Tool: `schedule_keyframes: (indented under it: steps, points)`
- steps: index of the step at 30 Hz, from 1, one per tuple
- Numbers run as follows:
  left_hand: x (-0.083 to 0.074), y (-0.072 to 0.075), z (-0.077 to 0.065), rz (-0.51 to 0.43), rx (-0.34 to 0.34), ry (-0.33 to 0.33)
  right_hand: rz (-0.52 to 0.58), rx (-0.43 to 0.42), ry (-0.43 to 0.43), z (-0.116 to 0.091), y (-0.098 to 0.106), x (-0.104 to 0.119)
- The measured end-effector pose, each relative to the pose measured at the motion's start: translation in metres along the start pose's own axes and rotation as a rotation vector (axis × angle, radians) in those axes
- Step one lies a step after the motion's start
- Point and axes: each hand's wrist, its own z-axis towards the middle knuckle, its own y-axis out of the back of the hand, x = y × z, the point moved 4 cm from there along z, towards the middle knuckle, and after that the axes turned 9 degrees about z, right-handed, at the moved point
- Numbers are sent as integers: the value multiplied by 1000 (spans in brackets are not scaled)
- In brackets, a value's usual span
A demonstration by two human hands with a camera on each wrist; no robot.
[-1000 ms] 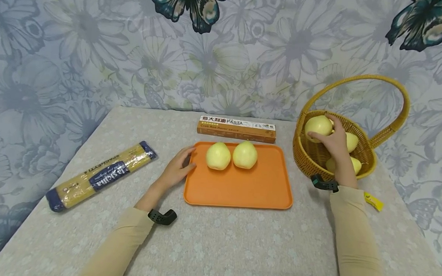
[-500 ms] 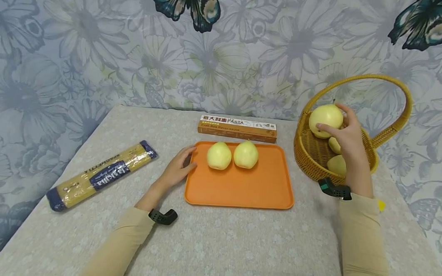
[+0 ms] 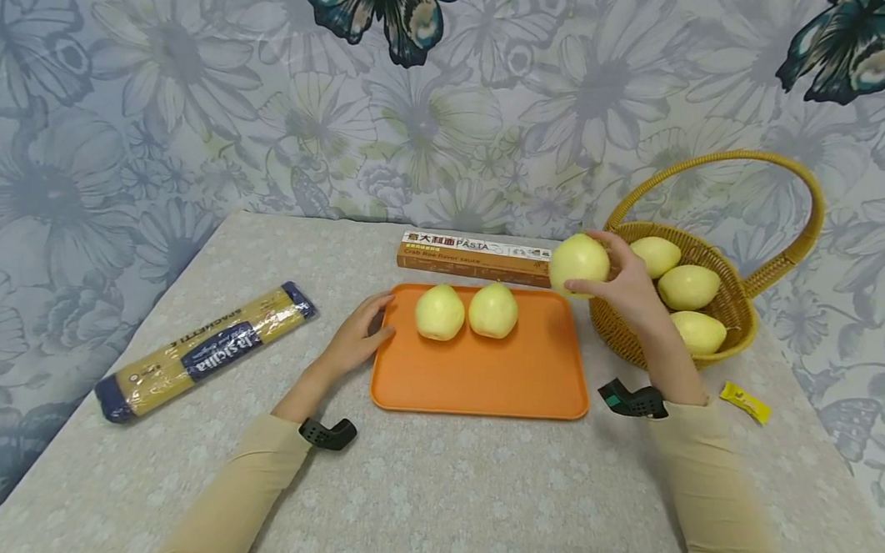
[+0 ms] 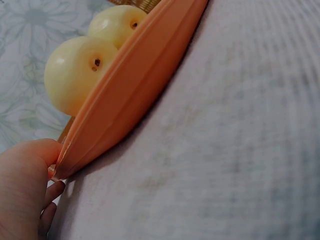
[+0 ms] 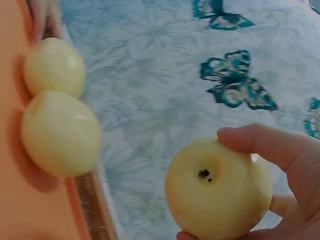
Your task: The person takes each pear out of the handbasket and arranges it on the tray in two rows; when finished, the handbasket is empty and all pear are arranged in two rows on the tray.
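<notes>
My right hand (image 3: 630, 282) holds a round, pale yellow-green pear (image 3: 578, 265) above the tray's back right corner, left of the basket. In the right wrist view, the thumb and fingers wrap the pear (image 5: 215, 192), its dark-spotted end showing. Two similar pears, a left one (image 3: 439, 312) and a right one (image 3: 493, 310), sit side by side at the back of the orange tray (image 3: 482, 379). At the tray's left edge, my left hand (image 3: 353, 334) pinches the rim; the left wrist view shows the thumb and fingers about it. Several pears (image 3: 688, 287) lie inside the wicker basket (image 3: 612, 335).
Behind the tray lies a pasta box (image 3: 473, 260). A spaghetti packet (image 3: 206, 352) lies at the left of the table (image 3: 476, 495). A small yellow packet (image 3: 745, 402) is in front of the basket, whose tall handle (image 3: 814, 212) arches over it.
My right hand has lifted a pear out of the basket and carried it left, toward the tray. The left hand stays at the tray's edge.
</notes>
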Motion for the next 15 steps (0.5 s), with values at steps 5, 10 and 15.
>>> schedule_keyframes:
  steps: [5,10,15]
  points:
    - [1,-1,0,-3,7,5,-25,77,-41,11,-19,-22]
    - [1,1,0,-12,8,6,-50,116,-75,20,-31,-43]
    - [1,0,1,4,5,-3,-84,124,-104,26,-36,-60]
